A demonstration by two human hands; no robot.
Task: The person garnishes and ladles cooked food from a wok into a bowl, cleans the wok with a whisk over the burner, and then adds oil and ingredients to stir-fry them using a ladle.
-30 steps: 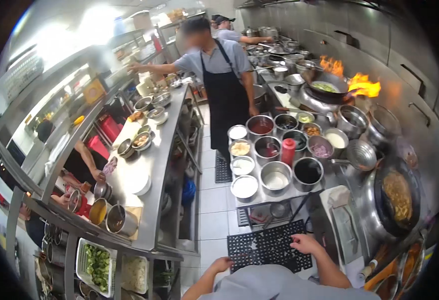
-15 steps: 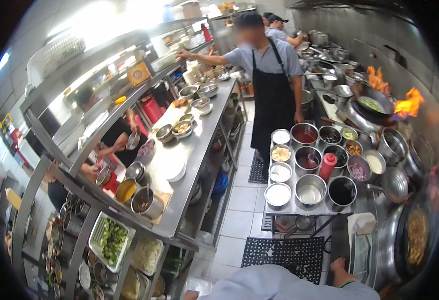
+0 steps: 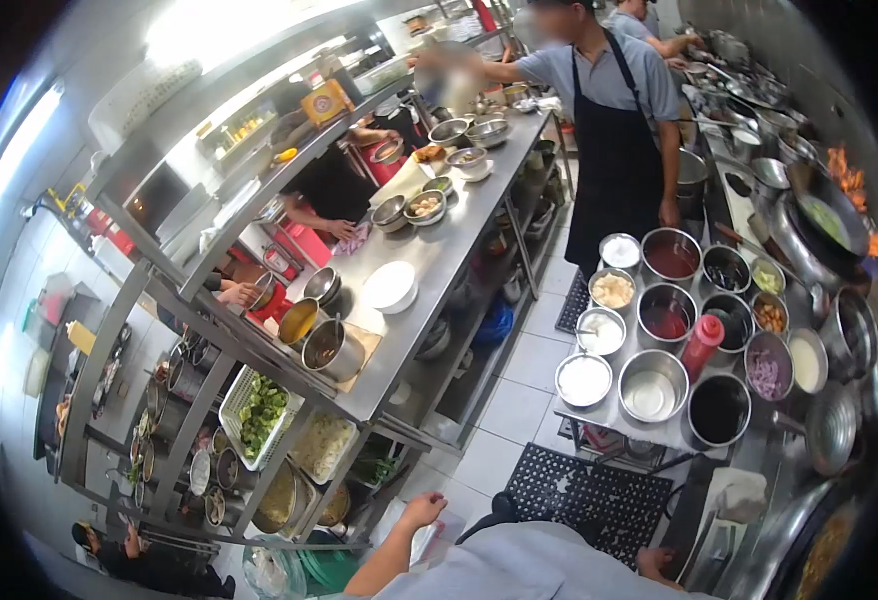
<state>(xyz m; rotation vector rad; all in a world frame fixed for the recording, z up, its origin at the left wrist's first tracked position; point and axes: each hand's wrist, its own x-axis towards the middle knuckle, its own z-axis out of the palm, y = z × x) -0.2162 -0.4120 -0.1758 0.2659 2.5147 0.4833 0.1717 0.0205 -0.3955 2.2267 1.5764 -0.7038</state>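
Observation:
My left hand (image 3: 424,510) is at the bottom centre, beside my grey shirt. Its fingers look loosely curled together, and I see nothing in them. Near it are a clear plastic bag (image 3: 441,545) and the lower end of the steel shelving. My right hand (image 3: 654,561) hangs low at my other side, near the dark front edge of the stove counter. Its fingers are curled and partly hidden, so whether it grips anything does not show. A folded white cloth (image 3: 741,497) lies on the counter to the right of that hand.
Ahead is a small table with several steel pots (image 3: 653,385) and a red squeeze bottle (image 3: 702,345). A co-worker in a black apron (image 3: 614,150) stands beyond it. Flames (image 3: 847,180) rise behind a wok (image 3: 825,222). Left stands a steel counter (image 3: 429,330); a black mat (image 3: 589,505) covers the floor.
My view has turned left, so the pots and counter sit further right. My left hand has come further into view. Beyond the counter, another person's hand now presses a cloth on the top.

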